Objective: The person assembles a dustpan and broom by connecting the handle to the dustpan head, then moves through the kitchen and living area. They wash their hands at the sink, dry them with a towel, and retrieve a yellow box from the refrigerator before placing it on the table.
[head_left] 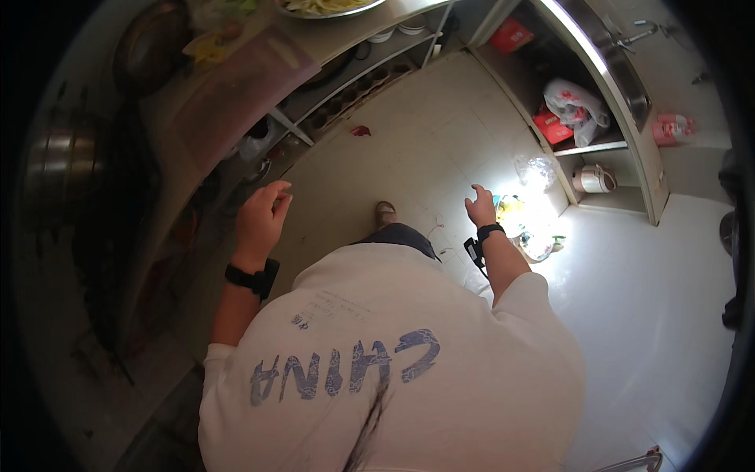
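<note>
My left hand [263, 212] hangs in the air beside the counter's front edge, fingers loosely bent and thumb apart, with nothing visible in it. To the right, my right hand [480, 208] is held out with a finger stretched and the others bent; it also looks bare. Just beyond it on the floor, brightly lit, lies a heap of food scraps [511, 211] in what looks like plastic bags, partly washed out by glare. A clear plastic bag [535, 171] lies by the cabinet. Black bands [253, 278] circle both wrists.
On the left runs a counter [212, 118] with a plate of cut pale food [326, 6], a dark pan [152, 47] and a metal pot [67, 157]. An open cabinet [598, 177] under a sink holds bags and a small appliance [594, 179]. A red scrap [361, 131] lies on the floor.
</note>
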Motion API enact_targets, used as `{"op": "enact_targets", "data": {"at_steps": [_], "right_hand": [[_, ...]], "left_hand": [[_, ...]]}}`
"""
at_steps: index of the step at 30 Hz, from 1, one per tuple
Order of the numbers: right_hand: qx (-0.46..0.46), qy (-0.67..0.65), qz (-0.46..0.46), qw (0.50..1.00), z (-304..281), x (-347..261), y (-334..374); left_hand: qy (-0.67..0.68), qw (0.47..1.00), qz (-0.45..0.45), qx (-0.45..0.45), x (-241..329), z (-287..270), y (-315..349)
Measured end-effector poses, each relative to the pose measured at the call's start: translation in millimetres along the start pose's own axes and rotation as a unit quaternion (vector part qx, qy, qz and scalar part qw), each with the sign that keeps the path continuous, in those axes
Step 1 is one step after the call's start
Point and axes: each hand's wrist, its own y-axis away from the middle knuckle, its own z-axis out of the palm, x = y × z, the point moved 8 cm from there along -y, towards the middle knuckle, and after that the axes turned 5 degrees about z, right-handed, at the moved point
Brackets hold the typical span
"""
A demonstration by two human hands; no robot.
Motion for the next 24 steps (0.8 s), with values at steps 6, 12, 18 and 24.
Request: {"op": "enact_targets", "data": {"at_steps": [6,12,18,24], "right_hand": [[0.040,0.008,-0.191,0.981,10.0,-144.5,37.6],[-0.064,0.006,-0.410,0.910,110.0,-295.9,154.4],[-0.251,-0.032,-0.513,0.821,206.7,-426.6,295.6],[-0.275,-0.029,-0.670,0.688,268.3,-546.9,428.6]], "left_hand": [[-0.043,0.983,-0.152,0.090,-36.6,-77.6,176.8],[-0.110,0.910,-0.370,0.153,-68.6,-138.9,406.5],[-0.170,0.825,-0.462,0.277,-61.0,-182.3,570.7],[-0.151,0.698,-0.545,0.439,-65.2,-179.0,669.4]]}}
